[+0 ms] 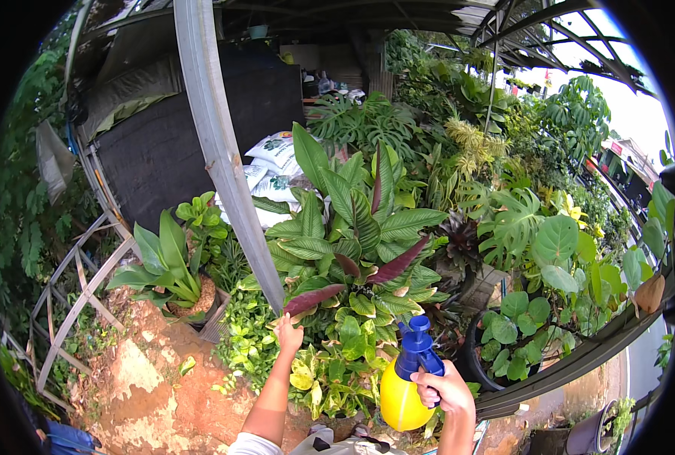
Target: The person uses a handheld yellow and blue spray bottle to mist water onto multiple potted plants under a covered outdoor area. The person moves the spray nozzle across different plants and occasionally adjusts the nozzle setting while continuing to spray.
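Observation:
My right hand (444, 387) grips the blue handle of a pump spray bottle (401, 395), which has a yellow tank and a blue head. The bottle is held up in front of my body, its nozzle side towards the plants. My left hand (289, 333) reaches forward and pinches the tip of a long dark-purple leaf (314, 300). That leaf belongs to a large calathea-like plant (360, 227) with striped green leaves and purple undersides. Below it grow yellow-green variegated leaves (334, 369).
A metal post (223, 142) rises just left of the big plant. White printed sacks (275, 165) are piled behind it. A potted broad-leaved plant (172, 267) stands on the left, a black pot (482, 352) on the right. A curved metal rail (564, 352) runs along the right.

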Action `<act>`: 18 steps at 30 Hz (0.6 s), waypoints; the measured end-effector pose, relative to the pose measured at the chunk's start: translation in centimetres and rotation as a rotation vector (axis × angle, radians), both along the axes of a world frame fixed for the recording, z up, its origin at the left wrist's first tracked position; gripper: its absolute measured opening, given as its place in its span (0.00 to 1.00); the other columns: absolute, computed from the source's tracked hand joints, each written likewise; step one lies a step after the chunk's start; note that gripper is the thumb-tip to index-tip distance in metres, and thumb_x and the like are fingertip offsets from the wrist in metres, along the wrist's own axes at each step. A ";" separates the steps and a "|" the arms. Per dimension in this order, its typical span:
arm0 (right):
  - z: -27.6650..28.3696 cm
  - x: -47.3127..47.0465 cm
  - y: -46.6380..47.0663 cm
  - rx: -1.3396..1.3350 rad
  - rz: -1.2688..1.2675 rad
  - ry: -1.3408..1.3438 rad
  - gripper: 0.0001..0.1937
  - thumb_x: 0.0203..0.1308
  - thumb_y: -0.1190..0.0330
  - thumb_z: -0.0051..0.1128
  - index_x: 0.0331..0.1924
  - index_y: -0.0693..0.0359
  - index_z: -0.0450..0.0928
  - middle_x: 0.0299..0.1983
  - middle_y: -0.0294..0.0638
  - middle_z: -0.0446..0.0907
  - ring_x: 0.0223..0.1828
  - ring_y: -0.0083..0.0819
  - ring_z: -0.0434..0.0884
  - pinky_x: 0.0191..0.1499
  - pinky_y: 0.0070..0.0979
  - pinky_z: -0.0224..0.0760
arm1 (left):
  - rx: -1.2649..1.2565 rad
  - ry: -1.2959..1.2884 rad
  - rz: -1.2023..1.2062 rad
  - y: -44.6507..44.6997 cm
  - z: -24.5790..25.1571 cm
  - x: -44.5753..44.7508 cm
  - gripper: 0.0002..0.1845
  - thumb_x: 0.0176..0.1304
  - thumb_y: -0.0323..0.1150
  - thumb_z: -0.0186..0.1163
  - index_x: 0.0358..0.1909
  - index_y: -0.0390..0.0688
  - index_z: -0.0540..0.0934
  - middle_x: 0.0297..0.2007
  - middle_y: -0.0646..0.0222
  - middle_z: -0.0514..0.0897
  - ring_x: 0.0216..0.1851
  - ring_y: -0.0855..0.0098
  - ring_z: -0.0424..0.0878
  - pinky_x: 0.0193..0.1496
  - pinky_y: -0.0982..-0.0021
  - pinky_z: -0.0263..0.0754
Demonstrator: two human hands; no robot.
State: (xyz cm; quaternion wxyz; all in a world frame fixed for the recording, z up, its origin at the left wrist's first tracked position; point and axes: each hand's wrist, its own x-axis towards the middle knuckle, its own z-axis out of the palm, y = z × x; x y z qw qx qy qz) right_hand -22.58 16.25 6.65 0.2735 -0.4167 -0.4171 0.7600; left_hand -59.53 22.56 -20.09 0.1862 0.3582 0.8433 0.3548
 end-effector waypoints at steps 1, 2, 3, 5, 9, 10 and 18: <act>0.0 0.0 0.0 -0.002 -0.012 0.004 0.11 0.51 0.76 0.61 0.23 0.61 0.67 0.10 0.32 0.64 0.07 0.18 0.59 0.11 0.18 0.49 | -0.022 -0.016 0.000 0.0 0.1 0.0 0.38 0.52 0.38 0.64 0.65 0.41 0.62 0.65 0.53 0.63 0.68 0.57 0.57 0.70 0.55 0.39; 0.0 -0.1 -0.1 -0.003 -0.025 0.008 0.11 0.51 0.76 0.61 0.23 0.61 0.67 0.10 0.32 0.64 0.07 0.18 0.59 0.11 0.18 0.49 | 0.001 -0.006 -0.003 -0.1 0.2 0.0 0.39 0.51 0.38 0.64 0.65 0.41 0.62 0.65 0.53 0.63 0.68 0.57 0.57 0.70 0.56 0.39; 0.0 -0.1 -0.1 0.006 -0.011 -0.002 0.11 0.52 0.76 0.61 0.22 0.61 0.67 0.10 0.31 0.63 0.07 0.17 0.59 0.11 0.18 0.49 | -0.006 -0.010 -0.003 -0.1 0.3 0.0 0.39 0.51 0.39 0.65 0.65 0.41 0.63 0.65 0.54 0.63 0.68 0.57 0.57 0.70 0.56 0.39; 0.0 -0.3 -0.2 0.024 0.020 -0.022 0.12 0.53 0.74 0.61 0.21 0.60 0.67 0.10 0.30 0.62 0.08 0.17 0.59 0.11 0.18 0.50 | -0.027 -0.008 -0.002 -0.3 0.7 0.1 0.38 0.52 0.39 0.64 0.65 0.41 0.63 0.65 0.55 0.63 0.67 0.57 0.57 0.70 0.58 0.41; 0.2 -0.6 -0.4 0.039 -0.035 0.009 0.12 0.53 0.74 0.61 0.21 0.60 0.67 0.09 0.30 0.62 0.07 0.17 0.58 0.11 0.18 0.49 | -0.054 -0.003 0.001 -0.5 1.2 0.3 0.37 0.53 0.39 0.63 0.66 0.44 0.63 0.66 0.59 0.63 0.66 0.54 0.56 0.68 0.62 0.47; 0.3 -0.5 -0.4 0.043 -0.066 0.038 0.12 0.53 0.74 0.61 0.21 0.60 0.67 0.09 0.30 0.62 0.07 0.17 0.58 0.11 0.18 0.49 | -0.073 -0.014 0.003 -0.5 1.3 0.2 0.38 0.52 0.39 0.63 0.66 0.44 0.63 0.66 0.59 0.63 0.66 0.54 0.56 0.68 0.61 0.47; 0.4 -0.8 -0.6 0.042 -0.039 0.007 0.12 0.53 0.75 0.60 0.20 0.60 0.67 0.09 0.30 0.62 0.07 0.16 0.58 0.11 0.18 0.48 | -0.054 -0.008 -0.014 -0.5 0.6 0.0 0.39 0.52 0.40 0.63 0.66 0.42 0.62 0.66 0.57 0.62 0.67 0.57 0.56 0.69 0.60 0.43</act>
